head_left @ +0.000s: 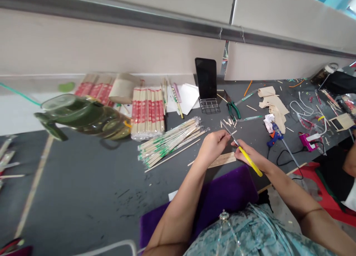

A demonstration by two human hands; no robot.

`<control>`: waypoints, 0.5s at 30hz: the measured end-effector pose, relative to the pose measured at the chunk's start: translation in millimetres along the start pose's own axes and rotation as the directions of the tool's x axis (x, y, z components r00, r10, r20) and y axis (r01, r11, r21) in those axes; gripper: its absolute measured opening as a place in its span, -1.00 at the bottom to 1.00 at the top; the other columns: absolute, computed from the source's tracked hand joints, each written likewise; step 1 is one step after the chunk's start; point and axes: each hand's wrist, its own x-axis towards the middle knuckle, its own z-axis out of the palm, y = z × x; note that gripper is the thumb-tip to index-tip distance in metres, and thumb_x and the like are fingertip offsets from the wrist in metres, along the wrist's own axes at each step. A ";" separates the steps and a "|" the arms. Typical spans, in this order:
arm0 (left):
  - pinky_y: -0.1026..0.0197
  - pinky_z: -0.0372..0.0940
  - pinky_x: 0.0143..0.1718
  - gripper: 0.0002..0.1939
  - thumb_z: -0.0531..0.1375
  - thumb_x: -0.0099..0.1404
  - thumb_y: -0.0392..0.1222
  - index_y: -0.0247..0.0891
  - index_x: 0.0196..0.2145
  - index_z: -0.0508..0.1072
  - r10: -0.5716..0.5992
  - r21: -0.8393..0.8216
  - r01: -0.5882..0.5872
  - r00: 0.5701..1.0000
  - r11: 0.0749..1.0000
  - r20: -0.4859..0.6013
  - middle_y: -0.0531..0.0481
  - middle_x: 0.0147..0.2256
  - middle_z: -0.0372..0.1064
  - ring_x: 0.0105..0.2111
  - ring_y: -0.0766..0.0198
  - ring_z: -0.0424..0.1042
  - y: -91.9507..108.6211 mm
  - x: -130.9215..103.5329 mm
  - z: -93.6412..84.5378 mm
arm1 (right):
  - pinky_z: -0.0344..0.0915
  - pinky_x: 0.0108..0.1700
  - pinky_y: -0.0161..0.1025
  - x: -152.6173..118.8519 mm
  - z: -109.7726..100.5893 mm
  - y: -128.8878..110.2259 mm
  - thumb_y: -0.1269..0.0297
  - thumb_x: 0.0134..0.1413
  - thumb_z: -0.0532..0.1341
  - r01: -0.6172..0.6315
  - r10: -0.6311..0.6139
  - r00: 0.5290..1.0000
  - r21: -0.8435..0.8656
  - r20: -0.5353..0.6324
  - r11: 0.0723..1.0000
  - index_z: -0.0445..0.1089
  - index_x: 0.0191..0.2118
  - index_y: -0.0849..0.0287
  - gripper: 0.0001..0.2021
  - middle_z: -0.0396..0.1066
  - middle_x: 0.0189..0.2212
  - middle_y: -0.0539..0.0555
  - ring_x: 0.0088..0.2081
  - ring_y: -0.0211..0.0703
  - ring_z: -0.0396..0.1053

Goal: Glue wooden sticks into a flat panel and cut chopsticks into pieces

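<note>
My left hand [213, 145] is closed in a pinch near the front of the dark table; what its fingertips hold is too small to make out. Yellow-handled scissors [249, 160] lie across my right hand [248, 152], blades pointing up and left towards my left fingertips. The right fingers are bent around the scissors. Beneath the hands, a flat row of thin wooden sticks [222, 159] rests on the table. Small cut stick pieces [229, 121] are scattered just beyond the blades.
Wrapped chopsticks [169, 141] and red-banded bundles [148, 111] lie left. A phone [206, 78] stands behind, beside green-handled pliers [233, 109]. To the right are a blue glue gun [274, 135] and pink device [308, 142]. A green bottle [83, 113] lies far left; a person's arm shows far right.
</note>
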 end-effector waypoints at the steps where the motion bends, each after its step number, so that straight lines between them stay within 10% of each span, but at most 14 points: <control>1: 0.27 0.06 -0.41 -0.72 0.06 0.35 -0.11 -0.24 -0.46 0.42 -0.001 -0.001 0.001 1.000 1.000 0.009 0.08 -0.56 0.30 -0.51 0.30 0.23 0.0 -0.2 -0.1 | 0.13 -0.32 -0.28 -0.4 0.0 -0.6 0.16 0.16 0.23 0.005 -0.005 1.000 -0.012 -0.005 1.000 0.27 0.08 0.04 -0.63 0.26 -0.39 -0.11 -0.41 -0.26 0.19; 15: 0.28 0.04 -0.46 -0.66 0.09 0.33 -0.07 -0.24 -0.57 0.31 -0.037 -0.115 0.039 0.999 0.993 0.018 0.10 -0.61 0.23 -0.57 0.34 0.16 -10.2 4.5 0.0 | 0.05 -0.37 -0.29 6.1 8.3 -5.0 0.23 0.06 0.21 0.043 -0.051 0.995 -0.086 -0.090 0.995 0.27 -0.16 0.06 -0.79 0.12 -0.52 -0.17 -0.48 -0.28 0.10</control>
